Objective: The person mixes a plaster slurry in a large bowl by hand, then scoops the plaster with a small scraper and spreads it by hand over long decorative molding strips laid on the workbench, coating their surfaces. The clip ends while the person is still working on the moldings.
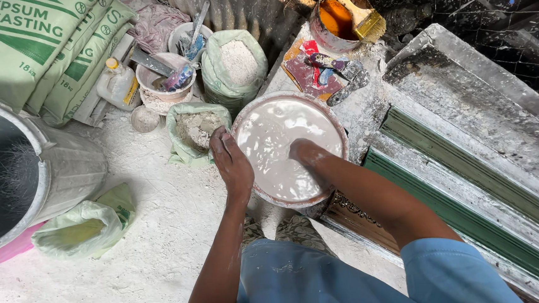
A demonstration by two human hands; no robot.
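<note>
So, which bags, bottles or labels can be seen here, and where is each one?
Stacked sacks: top left, pale green with dark green print.
Plastic bottle: beside the sacks, whitish, yellow cap and label.
Two open bags of powder: above the basin, light green.
Crumpled bag: left floor, green.

Open floor [132, 268], dusted white, lies wide at lower left. Around the round basin of white slurry [288, 147] room is tight: an open green sack of lumpy powder [195, 130] sits just beside its left rim, a fuller green sack of white powder [235, 62] behind, and long green mould strips [476, 213] wall off the right. The grey metal bin [43, 173] blocks far left, apparently clear of the sacks.
</note>
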